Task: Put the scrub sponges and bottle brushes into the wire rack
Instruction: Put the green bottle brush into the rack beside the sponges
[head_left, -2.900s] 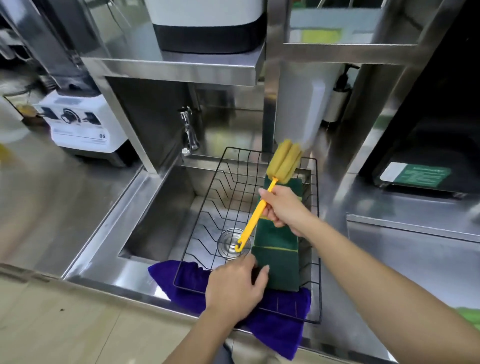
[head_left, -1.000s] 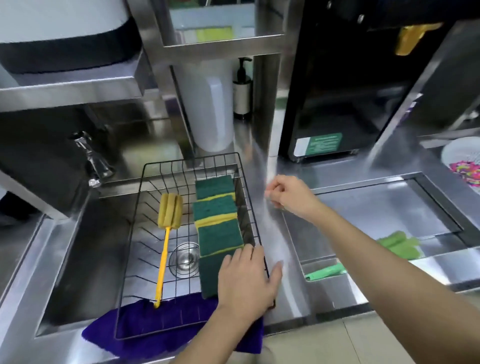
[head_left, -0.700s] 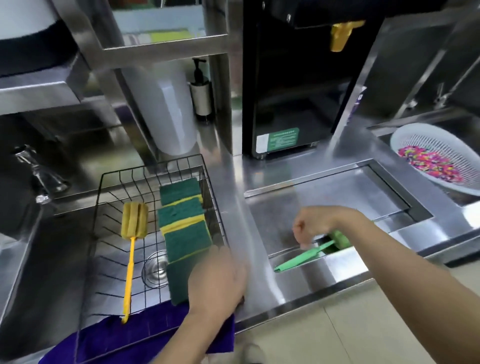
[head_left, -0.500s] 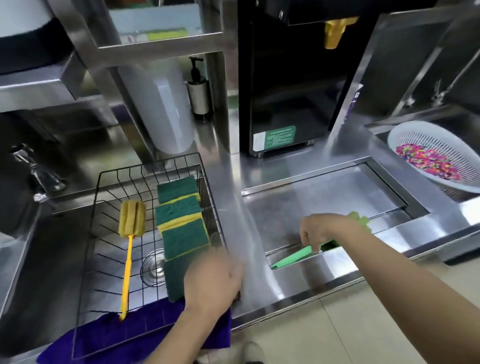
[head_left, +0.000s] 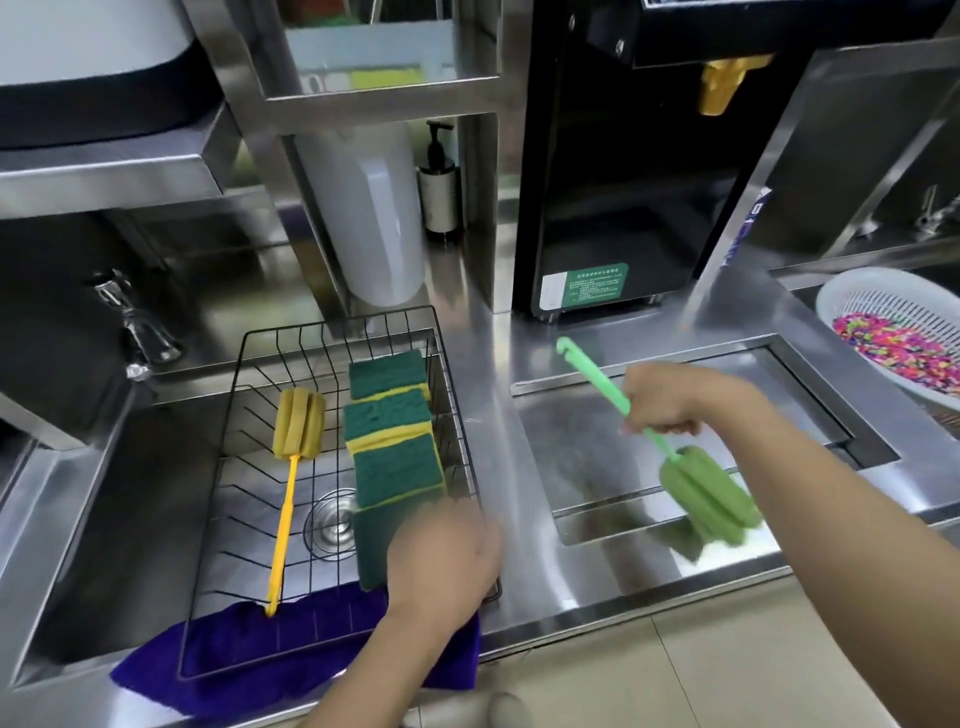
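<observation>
A black wire rack (head_left: 249, 364) sits over the sink on a purple cloth (head_left: 249, 654). Inside it lie a yellow bottle brush (head_left: 291, 467) and a row of several green-and-yellow scrub sponges (head_left: 389, 447). My left hand (head_left: 441, 566) rests on the rack's near right corner, covering the end of the nearest sponge. My right hand (head_left: 670, 397) grips the handle of a green bottle brush (head_left: 701, 493), held above the recessed steel tray (head_left: 810, 384) to the right of the rack, sponge head down and hooked end up.
A tap (head_left: 135, 322) stands left of the rack. Behind it are a white container (head_left: 374, 218) and a pump bottle (head_left: 439, 176). A black machine (head_left: 623, 171) stands at the back. A white colander of coloured bits (head_left: 898, 338) sits at far right.
My right hand laid the yellow brush in the rack, reached right to the tray, took the green brush and lifted it. My left hand stayed on the rack's corner.
</observation>
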